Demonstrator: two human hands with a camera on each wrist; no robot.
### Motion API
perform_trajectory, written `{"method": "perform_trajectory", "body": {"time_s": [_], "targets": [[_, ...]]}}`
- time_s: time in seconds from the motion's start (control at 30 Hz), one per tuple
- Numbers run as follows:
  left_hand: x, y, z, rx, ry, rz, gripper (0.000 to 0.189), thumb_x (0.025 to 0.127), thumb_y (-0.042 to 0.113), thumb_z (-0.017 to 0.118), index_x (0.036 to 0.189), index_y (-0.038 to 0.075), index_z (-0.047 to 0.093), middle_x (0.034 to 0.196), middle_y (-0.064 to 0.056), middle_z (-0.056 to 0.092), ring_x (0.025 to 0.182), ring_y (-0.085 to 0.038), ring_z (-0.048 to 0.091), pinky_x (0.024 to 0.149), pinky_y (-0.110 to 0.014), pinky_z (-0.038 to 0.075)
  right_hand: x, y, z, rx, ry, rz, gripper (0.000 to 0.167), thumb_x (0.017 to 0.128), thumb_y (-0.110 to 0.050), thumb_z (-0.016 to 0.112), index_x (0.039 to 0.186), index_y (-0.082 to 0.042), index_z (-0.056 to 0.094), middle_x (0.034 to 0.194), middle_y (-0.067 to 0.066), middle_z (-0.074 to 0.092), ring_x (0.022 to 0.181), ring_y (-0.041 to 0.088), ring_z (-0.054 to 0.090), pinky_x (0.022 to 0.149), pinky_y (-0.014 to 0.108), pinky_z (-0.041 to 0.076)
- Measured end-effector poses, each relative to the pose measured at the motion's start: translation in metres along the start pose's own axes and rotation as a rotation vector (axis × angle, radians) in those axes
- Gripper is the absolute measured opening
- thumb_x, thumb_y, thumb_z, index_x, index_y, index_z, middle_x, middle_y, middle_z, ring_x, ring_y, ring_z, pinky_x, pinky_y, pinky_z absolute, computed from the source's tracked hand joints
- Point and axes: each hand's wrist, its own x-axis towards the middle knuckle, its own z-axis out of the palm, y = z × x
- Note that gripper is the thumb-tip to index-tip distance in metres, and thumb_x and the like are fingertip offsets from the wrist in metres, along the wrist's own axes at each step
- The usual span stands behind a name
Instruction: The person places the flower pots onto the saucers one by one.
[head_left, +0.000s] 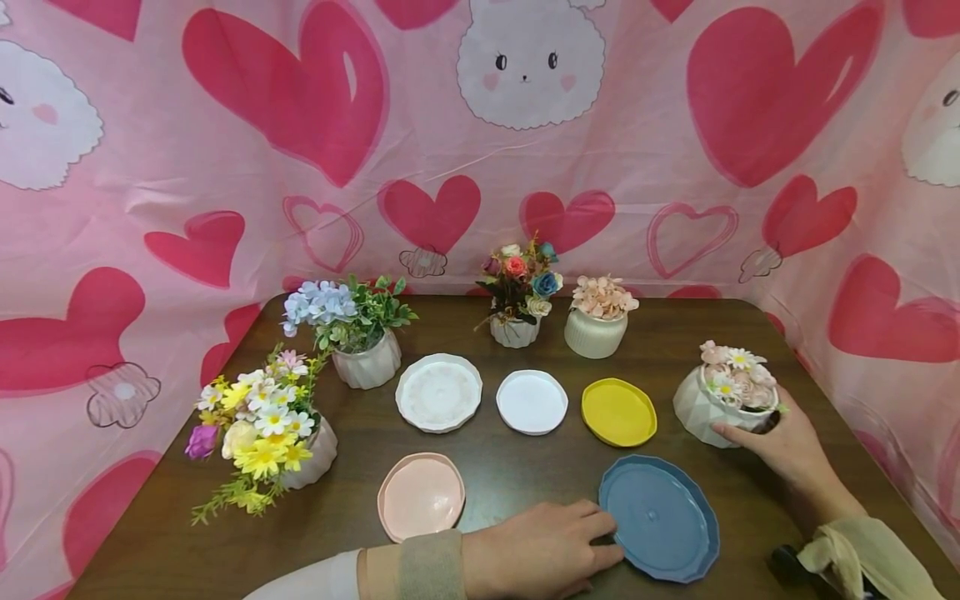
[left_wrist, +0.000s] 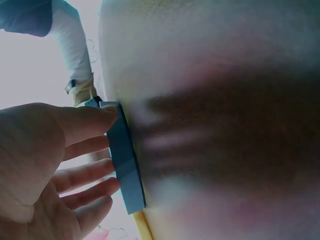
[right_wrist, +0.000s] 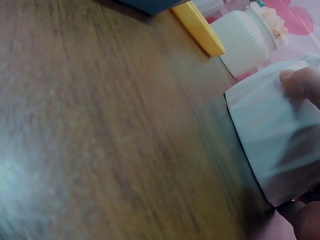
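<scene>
My left hand (head_left: 543, 546) is at the left edge of a blue scalloped plate (head_left: 660, 517) lying on the table. In the left wrist view, the thumb and fairly straight fingers of this hand touch the side of the blue plate (left_wrist: 126, 165). On the right, my right hand (head_left: 795, 442) grips a white faceted flower pot (head_left: 697, 406) holding pale pink roses and daisies. Its thumb lies on the near side, while the other fingers reach round the far side, partly hidden. The right wrist view shows the pot's base (right_wrist: 260, 135) at the tabletop.
Across the dark table (head_left: 525, 475) sit a yellow plate (head_left: 618, 412), a small white plate (head_left: 532, 402), a larger white plate (head_left: 438, 393) and a pink plate (head_left: 422, 497). Several potted flowers stand behind and left, including a peach-flowered pot (head_left: 596, 333) and yellow daisies (head_left: 261, 457).
</scene>
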Motion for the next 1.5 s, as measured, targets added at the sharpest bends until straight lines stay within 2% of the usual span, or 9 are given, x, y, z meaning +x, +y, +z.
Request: {"method": "perform_trajectory", "body": {"time_s": [0.2, 0.67, 0.7, 0.9, 0.93, 1.1, 1.33, 1.4, 1.5], "targets": [[0.0005, -0.0004, 0.0015, -0.014, 0.003, 0.001, 0.04, 0.092, 0.042, 0.067, 0.13, 0.029, 0.059, 0.121, 0.01, 0.053, 0.109, -0.002, 0.049, 0.083, -0.011, 0.049, 0.001, -0.0002, -0.0005, -0.01, -0.005, 0.015, 0.103, 0.08, -0.027, 0.082, 0.155, -0.001, 0.017, 0.148, 0.035, 0.035, 0.128, 0.05, 0.032, 0.11, 0.072, 0.02], [-0.0008, -0.0013, 0.0025, -0.041, -0.026, -0.006, 0.047, 0.093, 0.042, 0.066, 0.137, 0.028, 0.056, 0.129, 0.01, 0.052, 0.118, -0.003, 0.049, 0.09, -0.012, 0.048, -0.0002, 0.0021, 0.0016, 0.006, 0.02, 0.003, 0.103, 0.08, -0.025, 0.083, 0.157, -0.006, 0.017, 0.151, 0.033, 0.035, 0.131, 0.047, 0.03, 0.115, 0.066, 0.017], [-0.001, -0.0015, 0.0025, -0.044, -0.027, -0.005, 0.047, 0.093, 0.042, 0.066, 0.137, 0.028, 0.056, 0.13, 0.01, 0.052, 0.119, -0.003, 0.049, 0.091, -0.011, 0.048, -0.0005, 0.0025, 0.0017, -0.001, 0.024, 0.004, 0.103, 0.079, -0.026, 0.083, 0.157, -0.007, 0.018, 0.151, 0.033, 0.035, 0.133, 0.044, 0.03, 0.119, 0.059, 0.018], [-0.0013, -0.0026, 0.0035, -0.045, -0.017, 0.003, 0.049, 0.092, 0.041, 0.067, 0.138, 0.028, 0.055, 0.131, 0.009, 0.052, 0.121, -0.003, 0.049, 0.092, -0.012, 0.048, -0.0015, 0.0022, 0.0018, -0.019, 0.042, 0.004, 0.102, 0.079, -0.026, 0.084, 0.157, -0.007, 0.02, 0.15, 0.032, 0.037, 0.133, 0.043, 0.032, 0.121, 0.05, 0.019], [-0.0016, -0.0028, 0.0039, -0.045, -0.015, 0.004, 0.05, 0.092, 0.041, 0.067, 0.139, 0.028, 0.055, 0.131, 0.009, 0.052, 0.121, -0.003, 0.049, 0.093, -0.012, 0.047, -0.0014, 0.002, 0.0017, -0.016, 0.042, 0.002, 0.102, 0.078, -0.026, 0.084, 0.156, -0.006, 0.02, 0.15, 0.033, 0.037, 0.13, 0.046, 0.032, 0.119, 0.055, 0.019], [-0.002, -0.0024, 0.0039, -0.047, -0.005, 0.01, 0.05, 0.092, 0.039, 0.068, 0.139, 0.027, 0.055, 0.131, 0.009, 0.052, 0.121, -0.003, 0.049, 0.096, -0.012, 0.046, -0.0016, 0.0017, 0.0012, -0.033, 0.055, 0.006, 0.101, 0.078, -0.026, 0.084, 0.156, -0.007, 0.022, 0.148, 0.032, 0.039, 0.128, 0.046, 0.034, 0.118, 0.049, 0.022], [-0.0018, -0.0027, 0.0036, -0.065, -0.019, 0.01, 0.051, 0.093, 0.039, 0.067, 0.14, 0.027, 0.054, 0.132, 0.009, 0.051, 0.122, -0.002, 0.048, 0.099, -0.012, 0.045, -0.0037, -0.0003, 0.0018, -0.007, 0.064, 0.006, 0.102, 0.079, -0.025, 0.083, 0.157, -0.007, 0.021, 0.15, 0.033, 0.037, 0.133, 0.046, 0.031, 0.119, 0.058, 0.019], [-0.0017, -0.0028, 0.0037, -0.066, -0.019, 0.009, 0.05, 0.093, 0.04, 0.067, 0.139, 0.026, 0.054, 0.132, 0.009, 0.051, 0.122, -0.002, 0.048, 0.098, -0.012, 0.045, -0.0045, -0.0007, 0.0018, -0.011, 0.075, -0.001, 0.102, 0.078, -0.026, 0.084, 0.157, -0.009, 0.021, 0.151, 0.032, 0.037, 0.14, 0.03, 0.032, 0.122, 0.039, 0.02], [-0.0019, -0.0029, 0.0034, -0.065, -0.02, 0.006, 0.05, 0.092, 0.041, 0.068, 0.139, 0.026, 0.055, 0.131, 0.01, 0.051, 0.121, -0.002, 0.048, 0.097, -0.012, 0.045, -0.0053, -0.0017, 0.0013, -0.022, 0.082, -0.005, 0.102, 0.079, -0.027, 0.083, 0.157, -0.011, 0.021, 0.153, 0.03, 0.036, 0.142, 0.013, 0.03, 0.113, 0.015, 0.018]]}}
